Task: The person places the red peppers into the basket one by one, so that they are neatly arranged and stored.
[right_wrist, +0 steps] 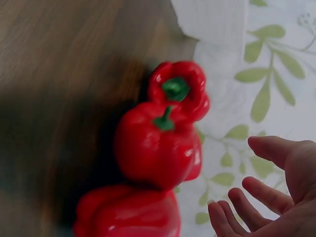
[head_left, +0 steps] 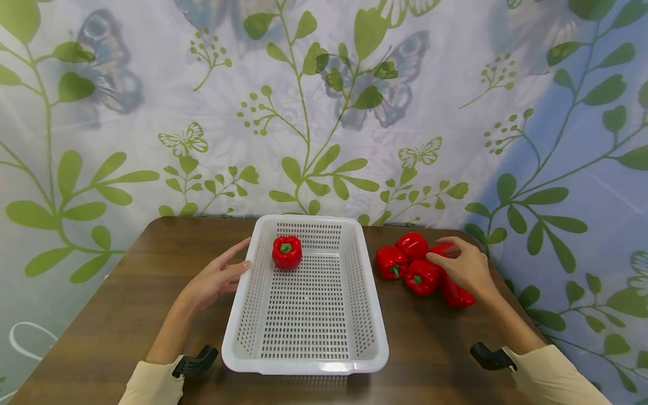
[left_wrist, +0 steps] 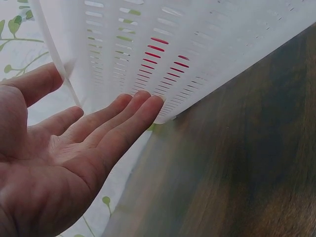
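A white perforated plastic basket point(head_left: 306, 368) stands on the table, with one red bell pepper point(head_left: 287, 252) inside near its far left corner. My left hand point(head_left: 217, 279) is at the basket's left side, thumb by the rim and the other fingers extended along the outer wall point(left_wrist: 118, 29). To the right of the basket lie several red bell peppers point(head_left: 423, 277) in a cluster. Over the right part of that cluster hovers my right hand point(head_left: 468, 269), fingers spread and slightly bent, holding nothing. In the right wrist view a gap separates the fingers from the nearest bell pepper point(right_wrist: 155, 145).
The brown wooden table point(head_left: 126, 292) ends at a hanging cloth point(head_left: 324, 140) printed with leaves and butterflies, behind and on the right. A white cord point(head_left: 30, 340) shows at the left edge. Black straps point(head_left: 194, 363) circle both wrists.
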A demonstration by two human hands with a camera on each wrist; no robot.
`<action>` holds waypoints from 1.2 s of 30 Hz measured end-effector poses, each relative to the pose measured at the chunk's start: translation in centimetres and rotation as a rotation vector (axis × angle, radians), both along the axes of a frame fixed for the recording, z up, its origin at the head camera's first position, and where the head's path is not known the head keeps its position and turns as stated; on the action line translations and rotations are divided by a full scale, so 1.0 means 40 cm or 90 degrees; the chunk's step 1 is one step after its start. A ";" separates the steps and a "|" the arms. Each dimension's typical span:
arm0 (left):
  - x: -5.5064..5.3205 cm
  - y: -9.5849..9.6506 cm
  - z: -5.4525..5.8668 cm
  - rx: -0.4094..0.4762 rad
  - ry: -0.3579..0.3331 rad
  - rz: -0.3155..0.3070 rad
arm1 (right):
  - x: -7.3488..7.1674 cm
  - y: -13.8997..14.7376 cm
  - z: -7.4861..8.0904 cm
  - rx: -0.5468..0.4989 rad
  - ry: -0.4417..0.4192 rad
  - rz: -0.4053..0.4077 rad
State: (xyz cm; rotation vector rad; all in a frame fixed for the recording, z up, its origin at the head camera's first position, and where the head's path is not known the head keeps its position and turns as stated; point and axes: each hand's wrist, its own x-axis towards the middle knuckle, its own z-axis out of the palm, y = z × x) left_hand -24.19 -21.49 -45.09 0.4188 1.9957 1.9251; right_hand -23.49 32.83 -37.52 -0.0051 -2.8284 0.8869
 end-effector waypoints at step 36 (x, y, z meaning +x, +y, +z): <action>-0.001 0.004 -0.002 0.009 0.001 0.001 | 0.026 0.129 -0.145 0.031 0.008 -0.116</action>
